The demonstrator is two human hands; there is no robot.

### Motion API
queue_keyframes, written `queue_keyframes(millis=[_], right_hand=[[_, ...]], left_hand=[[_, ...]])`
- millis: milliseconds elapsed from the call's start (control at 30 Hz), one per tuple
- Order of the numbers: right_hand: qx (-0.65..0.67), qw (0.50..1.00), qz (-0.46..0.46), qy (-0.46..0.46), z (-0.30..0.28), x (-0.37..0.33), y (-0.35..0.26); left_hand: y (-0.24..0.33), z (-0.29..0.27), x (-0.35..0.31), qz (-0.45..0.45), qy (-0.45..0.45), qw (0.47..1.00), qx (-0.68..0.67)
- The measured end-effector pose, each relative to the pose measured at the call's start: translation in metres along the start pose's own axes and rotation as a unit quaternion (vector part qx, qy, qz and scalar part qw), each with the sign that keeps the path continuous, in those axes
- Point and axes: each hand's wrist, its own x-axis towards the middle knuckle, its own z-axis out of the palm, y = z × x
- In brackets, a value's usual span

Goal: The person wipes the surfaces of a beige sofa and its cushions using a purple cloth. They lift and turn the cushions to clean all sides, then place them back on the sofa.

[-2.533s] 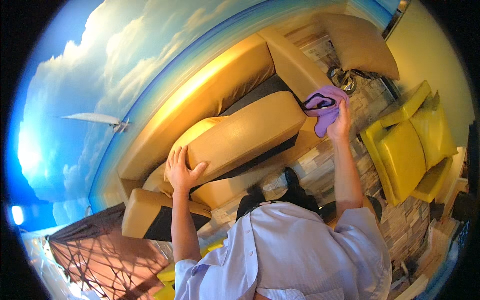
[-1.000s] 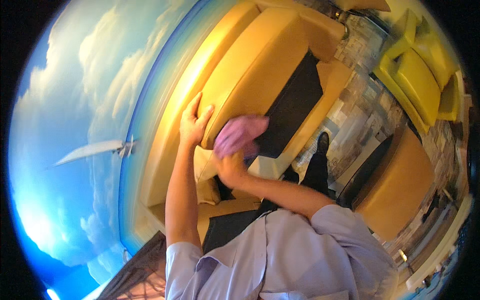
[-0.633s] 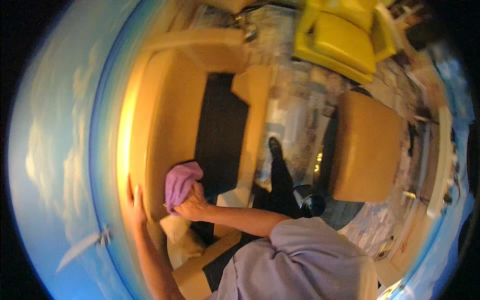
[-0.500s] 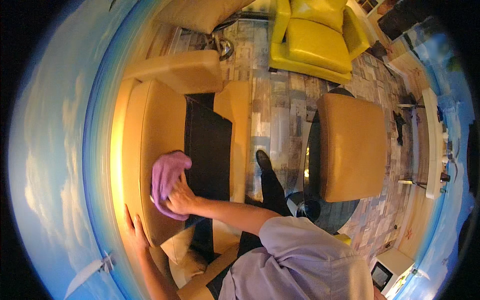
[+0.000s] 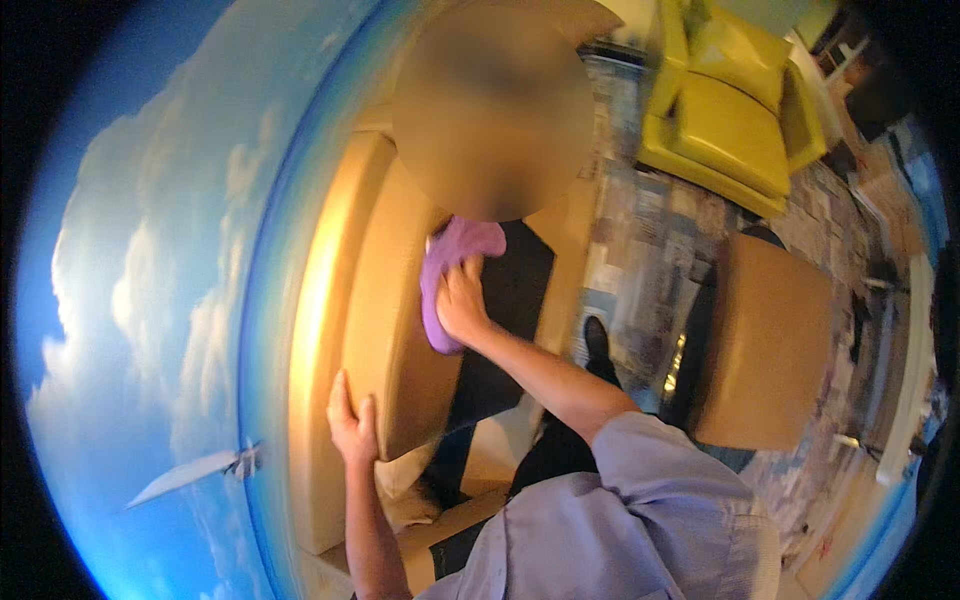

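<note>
Purple cloth (image 5: pixel 459 247) lies against the face of a tan seat cushion (image 5: pixel 395 365), toward the side that borders the black seat base (image 5: pixel 512 285). The right hand (image 5: pixel 463 308) reaches across from the lower right and holds the cloth to the cushion, its visible fingers bent and close together over the fabric (the thumb cannot be made out). The left hand (image 5: pixel 353 428) rests at the near corner of the same cushion, beside the tan backrest (image 5: pixel 322 300); its fingers lie close together and point away from the wearer, with the thumb set apart from them. The cushion appears tilted up against the backrest, leaving much of the black base exposed. Below its near end sits a pale throw pillow (image 5: pixel 405 490), partly hidden. A round blur covers the far end of the sofa. Along the left runs a wall mural (image 5: pixel 150 290) of blue sky and clouds, with a white bird figure (image 5: pixel 195 475) near its lower part. To the right, on a patchwork-patterned floor (image 5: pixel 625 250), stand a yellow-green armchair (image 5: pixel 730 120) and, nearer, a tan block-shaped cushion (image 5: pixel 768 345). The wearer's grey-blue shirt (image 5: pixel 610 510) and one dark shoe (image 5: pixel 597 338) complete the lower field.
</note>
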Motion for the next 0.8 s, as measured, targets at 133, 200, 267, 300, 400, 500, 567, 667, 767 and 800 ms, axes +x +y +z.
queue_keyframes(millis=[133, 200, 267, 300, 400, 500, 567, 667, 767, 800], right_hand=[[0.068, 0.988, -0.017, -0.14, -0.029, -0.084, -0.082], [0.017, 0.978, -0.151, -0.142, -0.045, -0.101, -0.115], [-0.032, 0.974, -0.17, -0.148, -0.042, -0.099, -0.117], [-0.048, 0.973, -0.168, -0.15, -0.038, -0.093, -0.107], [-0.087, 0.98, -0.06, -0.171, -0.037, -0.05, -0.085], [-0.115, 0.992, -0.051, -0.031, -0.045, 0.029, -0.041], [-0.122, 0.988, -0.063, 0.07, -0.052, 0.083, -0.003], [-0.042, 0.996, 0.001, 0.085, -0.056, 0.149, 0.049], [0.113, 0.988, 0.108, 0.022, -0.064, 0.194, 0.119], [0.154, 0.978, 0.143, -0.016, -0.063, 0.203, 0.149]], left_hand=[[0.04, -0.001, 0.008, 0.019, -0.005, 0.997, 0.076], [0.041, 0.0, 0.005, 0.031, -0.002, 0.998, 0.061], [0.043, 0.004, -0.003, 0.037, -0.003, 0.997, 0.069], [0.041, 0.003, -0.013, 0.047, 0.001, 0.996, 0.07], [0.054, 0.005, -0.029, 0.043, 0.012, 0.997, 0.055], [0.07, 0.008, -0.033, 0.053, 0.013, 0.996, 0.064], [0.078, 0.01, -0.031, 0.052, 0.015, 0.997, 0.053], [0.081, 0.011, -0.034, 0.049, 0.015, 0.997, 0.052], [0.1, 0.011, -0.037, 0.042, -0.003, 0.998, 0.042], [0.106, 0.011, -0.035, 0.049, -0.01, 0.997, 0.05]])
